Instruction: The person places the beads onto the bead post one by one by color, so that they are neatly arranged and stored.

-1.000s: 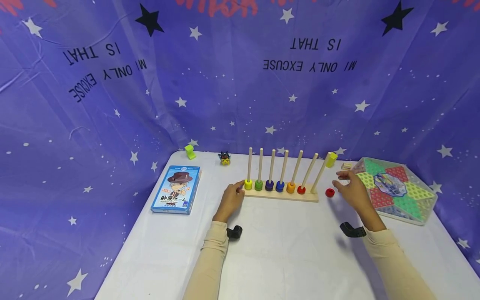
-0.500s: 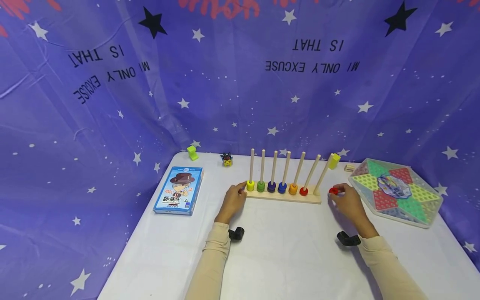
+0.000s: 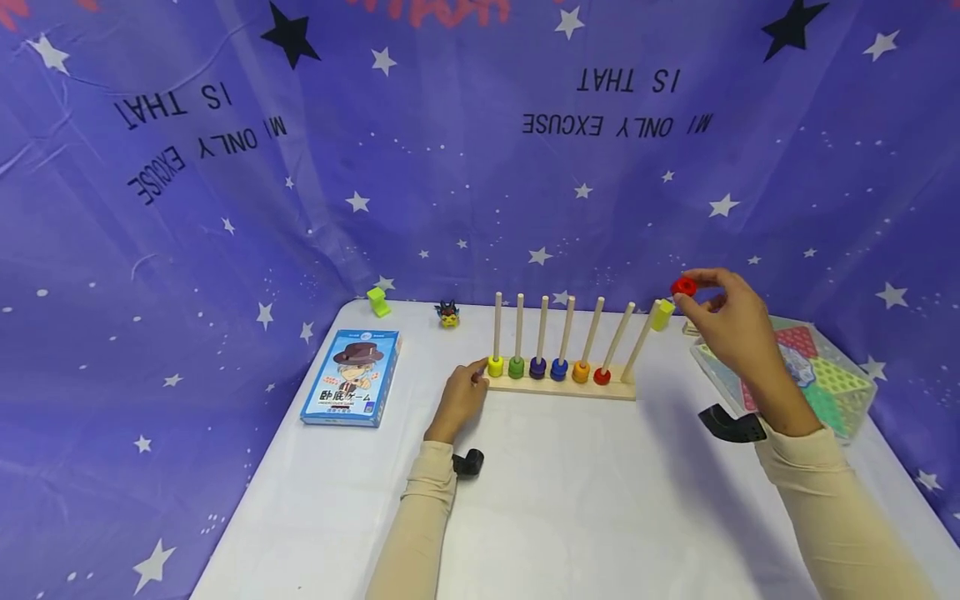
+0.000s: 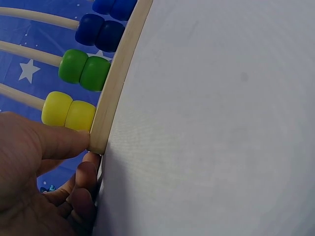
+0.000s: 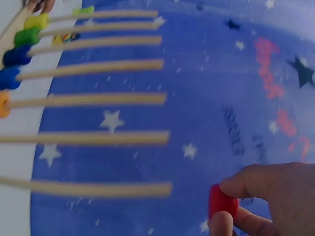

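A wooden peg rack (image 3: 561, 389) stands on the white table with upright pegs. Yellow (image 3: 496, 367), green (image 3: 516, 367), purple (image 3: 537, 368), blue (image 3: 559, 370), orange (image 3: 581, 372) and red beads (image 3: 602, 377) sit low on their own pegs; the rightmost peg (image 3: 642, 342) is bare. My left hand (image 3: 460, 400) grips the rack's left end, its thumb (image 4: 66, 141) beside the yellow beads in the left wrist view. My right hand (image 3: 731, 321) pinches a loose red bead (image 5: 221, 201) between thumb and fingers, raised to the right of the rightmost peg's top.
A blue game box (image 3: 351, 377) lies at the left. Along the back edge stand a green block (image 3: 378, 302), a small figure (image 3: 447, 314) and a yellow-green block (image 3: 662, 314). Behind the right arm lies a hexagonal board (image 3: 832, 382). A purple cloth (image 3: 480, 167) hangs at the back.
The right hand has picked the red bead up from the table and lifted it up and away, beside the last peg's top. The left hand stays at the rack's end.
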`<move>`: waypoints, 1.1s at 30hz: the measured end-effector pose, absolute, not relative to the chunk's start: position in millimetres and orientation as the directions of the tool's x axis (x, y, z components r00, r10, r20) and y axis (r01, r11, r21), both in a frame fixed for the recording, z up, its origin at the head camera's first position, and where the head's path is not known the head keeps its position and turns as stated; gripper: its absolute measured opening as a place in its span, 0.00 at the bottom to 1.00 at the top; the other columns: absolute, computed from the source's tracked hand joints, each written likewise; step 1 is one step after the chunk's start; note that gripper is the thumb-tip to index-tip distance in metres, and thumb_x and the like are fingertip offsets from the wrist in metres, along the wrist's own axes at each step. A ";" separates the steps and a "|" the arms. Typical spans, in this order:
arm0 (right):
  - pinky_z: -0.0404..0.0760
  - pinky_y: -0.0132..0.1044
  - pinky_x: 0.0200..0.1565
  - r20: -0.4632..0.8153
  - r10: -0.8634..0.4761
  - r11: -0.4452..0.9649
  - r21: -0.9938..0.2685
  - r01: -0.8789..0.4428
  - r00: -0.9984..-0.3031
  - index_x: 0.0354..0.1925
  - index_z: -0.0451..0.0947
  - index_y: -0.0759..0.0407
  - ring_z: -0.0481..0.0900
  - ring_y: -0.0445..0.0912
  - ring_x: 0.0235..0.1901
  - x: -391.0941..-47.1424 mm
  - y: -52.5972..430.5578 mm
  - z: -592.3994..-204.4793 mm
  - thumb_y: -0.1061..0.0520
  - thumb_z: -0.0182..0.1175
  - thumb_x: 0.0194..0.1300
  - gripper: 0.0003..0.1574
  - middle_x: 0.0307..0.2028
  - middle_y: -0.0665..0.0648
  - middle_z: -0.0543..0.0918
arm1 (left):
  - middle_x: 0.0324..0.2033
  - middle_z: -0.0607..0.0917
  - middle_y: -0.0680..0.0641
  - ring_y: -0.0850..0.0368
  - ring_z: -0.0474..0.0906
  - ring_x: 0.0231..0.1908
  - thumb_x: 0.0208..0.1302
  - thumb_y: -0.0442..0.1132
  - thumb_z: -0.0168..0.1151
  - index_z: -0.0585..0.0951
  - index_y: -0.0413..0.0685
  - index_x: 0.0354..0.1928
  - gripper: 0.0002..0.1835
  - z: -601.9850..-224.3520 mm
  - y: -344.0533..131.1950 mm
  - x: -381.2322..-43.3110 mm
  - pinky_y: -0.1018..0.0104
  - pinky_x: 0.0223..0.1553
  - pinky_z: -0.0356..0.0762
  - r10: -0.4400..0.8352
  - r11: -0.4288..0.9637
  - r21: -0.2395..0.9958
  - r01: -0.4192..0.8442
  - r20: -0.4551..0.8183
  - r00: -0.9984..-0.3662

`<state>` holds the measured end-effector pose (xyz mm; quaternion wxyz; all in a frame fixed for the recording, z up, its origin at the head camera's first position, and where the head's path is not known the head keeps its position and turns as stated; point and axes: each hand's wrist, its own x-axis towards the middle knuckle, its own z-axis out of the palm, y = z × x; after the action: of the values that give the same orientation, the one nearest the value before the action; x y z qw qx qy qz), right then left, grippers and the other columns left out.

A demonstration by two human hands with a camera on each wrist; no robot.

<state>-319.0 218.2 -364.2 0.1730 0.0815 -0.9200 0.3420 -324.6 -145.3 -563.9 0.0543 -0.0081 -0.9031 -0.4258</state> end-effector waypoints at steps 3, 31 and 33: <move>0.73 0.36 0.26 0.360 -0.097 0.744 -0.593 -0.308 -0.928 0.59 0.73 0.55 0.72 0.49 0.37 -319.6 204.2 -357.0 0.43 0.58 0.66 0.28 0.50 0.59 0.74 | 0.33 0.75 0.48 0.56 0.69 0.32 0.67 0.34 0.57 0.74 0.46 0.63 0.22 -564.6 -146.6 -325.1 0.63 0.34 0.69 -0.034 0.635 0.770 0.058 0.103 -0.994; 0.74 0.42 0.29 0.352 -0.134 0.763 -0.560 -0.323 -0.926 0.58 0.74 0.57 0.75 0.53 0.38 -318.5 184.3 -384.5 0.49 0.60 0.65 0.26 0.51 0.62 0.74 | 0.31 0.74 0.48 0.56 0.67 0.31 0.65 0.31 0.56 0.75 0.43 0.61 0.22 -568.6 -140.7 -324.7 0.64 0.32 0.67 -0.008 0.611 0.786 0.097 0.129 -0.992; 0.75 0.41 0.28 0.352 -0.126 0.758 -0.569 -0.319 -0.928 0.58 0.73 0.58 0.75 0.54 0.38 -312.8 185.1 -386.1 0.49 0.60 0.66 0.26 0.52 0.63 0.73 | 0.31 0.74 0.47 0.56 0.67 0.31 0.65 0.31 0.56 0.75 0.43 0.61 0.21 -568.4 -141.1 -324.3 0.64 0.32 0.67 -0.004 0.610 0.786 0.101 0.130 -0.991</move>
<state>-312.8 185.1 -386.1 0.1476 0.1201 -0.9259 0.3264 -324.3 -141.1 -568.4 0.0594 -0.0272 -0.8952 -0.4409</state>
